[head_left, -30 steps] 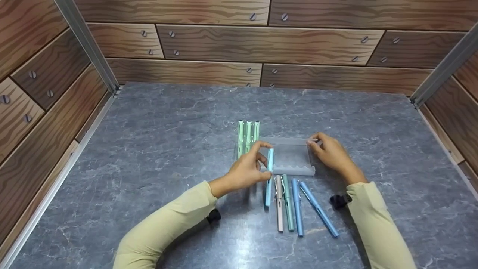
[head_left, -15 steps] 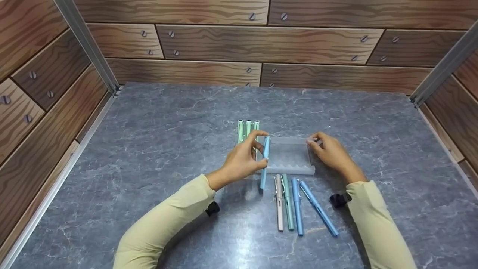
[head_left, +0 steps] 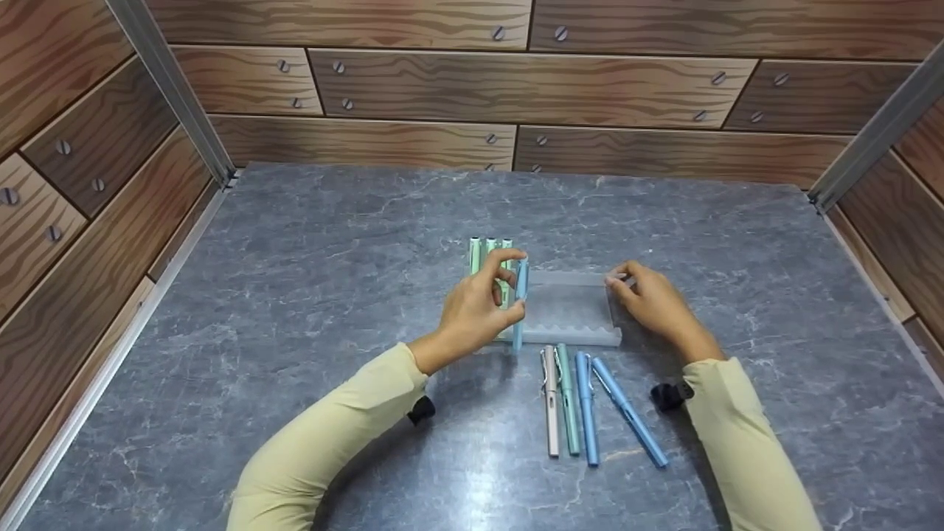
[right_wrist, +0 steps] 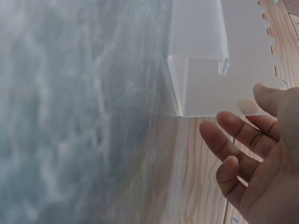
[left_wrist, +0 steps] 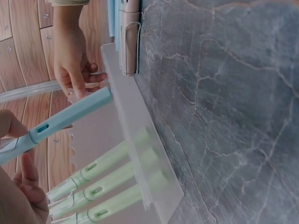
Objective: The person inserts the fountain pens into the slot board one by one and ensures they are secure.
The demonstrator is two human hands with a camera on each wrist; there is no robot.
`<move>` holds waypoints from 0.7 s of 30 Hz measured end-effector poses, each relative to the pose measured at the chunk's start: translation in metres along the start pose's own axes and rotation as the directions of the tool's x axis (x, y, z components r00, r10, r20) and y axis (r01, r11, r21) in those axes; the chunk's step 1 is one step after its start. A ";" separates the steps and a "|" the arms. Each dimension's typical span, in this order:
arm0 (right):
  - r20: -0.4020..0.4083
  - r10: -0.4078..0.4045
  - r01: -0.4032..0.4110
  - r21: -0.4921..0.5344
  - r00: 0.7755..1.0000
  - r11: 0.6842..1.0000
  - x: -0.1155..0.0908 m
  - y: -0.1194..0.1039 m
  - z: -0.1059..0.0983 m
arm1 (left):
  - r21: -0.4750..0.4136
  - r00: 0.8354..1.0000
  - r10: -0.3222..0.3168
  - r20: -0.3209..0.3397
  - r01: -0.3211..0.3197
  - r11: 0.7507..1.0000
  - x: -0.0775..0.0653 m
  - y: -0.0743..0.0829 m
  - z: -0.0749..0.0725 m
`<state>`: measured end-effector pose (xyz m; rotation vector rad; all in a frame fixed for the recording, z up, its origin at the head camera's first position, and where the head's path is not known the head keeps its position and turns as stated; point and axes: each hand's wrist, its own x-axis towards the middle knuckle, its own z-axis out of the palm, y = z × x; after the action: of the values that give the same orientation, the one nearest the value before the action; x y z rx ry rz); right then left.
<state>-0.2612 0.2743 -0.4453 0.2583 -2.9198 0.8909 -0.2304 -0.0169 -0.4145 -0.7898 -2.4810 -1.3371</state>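
Note:
My left hand (head_left: 472, 310) pinches a light blue pen (head_left: 523, 279) between thumb and fingers, over the left part of a frosted clear pen holder (head_left: 571, 302). In the left wrist view the pen (left_wrist: 70, 116) slants, its lower end close to the notchless front lip of the holder (left_wrist: 135, 112). Three pale green pens (left_wrist: 112, 156) lie side by side in the holder, partly hidden by my left hand in the head view. At the holder's back right corner, my right hand (head_left: 653, 302) pinches the edge; its thumb and a finger seen through the plastic show in the right wrist view.
In front of the holder lie a pinkish-grey pen (head_left: 552, 402), a dark green pen (head_left: 568, 402), a blue pen (head_left: 587, 409) and another blue pen (head_left: 630, 413) set aslant. Wood-patterned walls (head_left: 516, 88) bound the grey marbled table (head_left: 332, 258).
My left hand has carried the light blue pen away from me and slightly left, from the near side of the holder to over it. My right hand has stayed at the corner.

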 end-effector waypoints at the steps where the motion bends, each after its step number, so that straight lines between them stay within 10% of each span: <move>1: 0.001 0.002 -0.002 -0.003 1.000 1.000 0.000 0.000 0.000 | 0.005 1.000 0.004 -0.005 -0.004 1.000 0.000 0.000 0.000; 21: -0.028 -0.016 0.017 0.012 0.999 1.000 0.001 0.002 0.003 | 0.134 0.990 0.064 -0.124 -0.047 0.990 0.010 -0.009 0.004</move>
<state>-0.2626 0.2744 -0.4488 0.2678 -2.8830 0.9030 -0.2431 -0.0136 -0.4188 -0.7145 -2.3996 -1.1551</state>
